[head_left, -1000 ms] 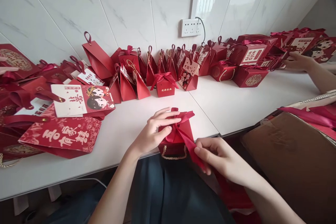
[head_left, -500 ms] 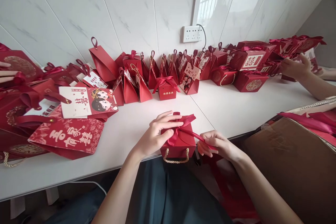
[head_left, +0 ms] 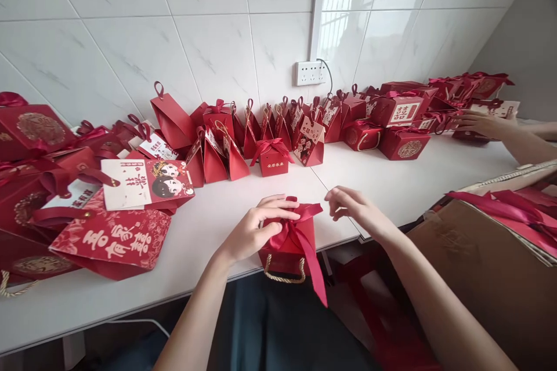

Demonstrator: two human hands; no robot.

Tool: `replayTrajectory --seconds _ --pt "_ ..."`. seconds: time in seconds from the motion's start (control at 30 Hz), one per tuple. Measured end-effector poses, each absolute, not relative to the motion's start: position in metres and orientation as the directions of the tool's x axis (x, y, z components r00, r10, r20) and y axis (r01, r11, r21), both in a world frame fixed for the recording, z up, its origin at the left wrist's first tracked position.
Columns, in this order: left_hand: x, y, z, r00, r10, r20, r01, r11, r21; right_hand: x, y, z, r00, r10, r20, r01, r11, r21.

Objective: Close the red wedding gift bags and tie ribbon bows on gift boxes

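Note:
A small red gift box (head_left: 290, 255) with a rope handle sits at the near edge of the white table (head_left: 391, 177). A red ribbon (head_left: 304, 243) is gathered on its top, and one long tail hangs down over the box front. My left hand (head_left: 256, 229) pinches the ribbon's gathered part on the box top, fingers closed on it. My right hand (head_left: 354, 208) hovers just right of the box with fingers loosely apart and nothing in it.
Red gift boxes and bags (head_left: 270, 133) line the tiled wall, with flat red bags (head_left: 113, 237) stacked at left. Another person's hand (head_left: 478, 123) touches boxes at far right. A cardboard box (head_left: 487, 266) holding red ribbons stands at right. A wall socket (head_left: 310, 72) is behind.
My right hand let go of the ribbon tail and rose beside the box top. The tail now hangs down the box front. My left hand stayed on the ribbon.

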State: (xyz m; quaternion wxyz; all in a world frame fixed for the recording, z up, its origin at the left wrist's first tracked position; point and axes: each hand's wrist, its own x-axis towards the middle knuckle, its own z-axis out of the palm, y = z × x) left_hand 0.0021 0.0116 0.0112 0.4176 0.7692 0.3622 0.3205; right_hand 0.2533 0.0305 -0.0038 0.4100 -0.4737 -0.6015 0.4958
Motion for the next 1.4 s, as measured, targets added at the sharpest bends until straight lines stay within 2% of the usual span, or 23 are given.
replayTrajectory --seconds 0.1,0.13,0.2,0.3,0.4,0.53,0.7,0.83,0.93,1.03,1.13,1.23,1.4 --pt "0.003 0.013 0.009 0.462 0.834 0.301 0.174 -0.418 0.891 0.239 0.026 -0.006 -0.279 0.96 -0.014 0.278 0.066 -0.958" --pt "0.003 0.011 0.007 0.366 0.853 0.371 0.128 -0.441 0.888 0.236 0.023 -0.008 -0.294 0.955 -0.026 0.301 0.067 -0.951" --pt "0.004 0.002 0.001 0.064 0.879 0.473 0.088 -0.477 0.874 0.233 0.016 -0.01 -0.296 0.955 -0.037 0.326 0.065 -0.943" --pt "0.009 -0.022 -0.013 -0.32 0.839 0.44 0.19 -0.399 0.897 0.233 0.005 -0.012 -0.278 0.961 -0.009 0.297 0.077 -0.952" --pt "0.019 -0.047 -0.031 -0.429 0.824 0.37 0.262 -0.278 0.924 0.233 -0.004 -0.013 -0.297 0.954 0.037 0.222 0.107 -0.969" --pt "0.034 -0.066 -0.05 -0.413 0.835 0.363 0.283 -0.261 0.923 0.233 -0.014 -0.014 -0.28 0.958 0.069 0.199 0.128 -0.972" --pt "0.04 -0.063 -0.055 -0.401 0.858 0.32 0.305 -0.205 0.93 0.238 -0.024 -0.009 -0.317 0.948 0.018 0.324 0.126 -0.938" --pt "0.031 -0.046 -0.053 -0.465 0.823 0.326 0.304 -0.198 0.932 0.242 -0.032 -0.002 -0.367 0.93 0.004 0.416 0.167 -0.894" --pt "0.02 -0.03 -0.051 -0.489 0.825 0.282 0.252 -0.176 0.952 0.242 -0.038 0.002 -0.419 0.908 -0.004 0.459 0.208 -0.864" --pt "0.008 -0.022 -0.042 -0.484 0.844 0.23 0.164 -0.17 0.972 0.244 -0.038 0.003 -0.464 0.886 0.015 0.432 0.241 -0.869" --pt "-0.001 -0.028 -0.025 -0.393 0.903 0.171 0.156 -0.118 0.981 0.248 -0.03 0.001 -0.287 0.95 0.124 0.327 0.219 -0.919" --pt "-0.003 -0.043 -0.006 -0.226 0.968 0.108 0.194 -0.064 0.979 0.246 -0.016 -0.002 -0.097 0.989 0.109 0.307 0.134 -0.942" --pt "0.003 -0.061 0.02 -0.057 0.994 -0.095 0.238 0.106 0.965 0.226 0.004 -0.003 -0.21 0.977 -0.015 0.318 0.054 -0.946"
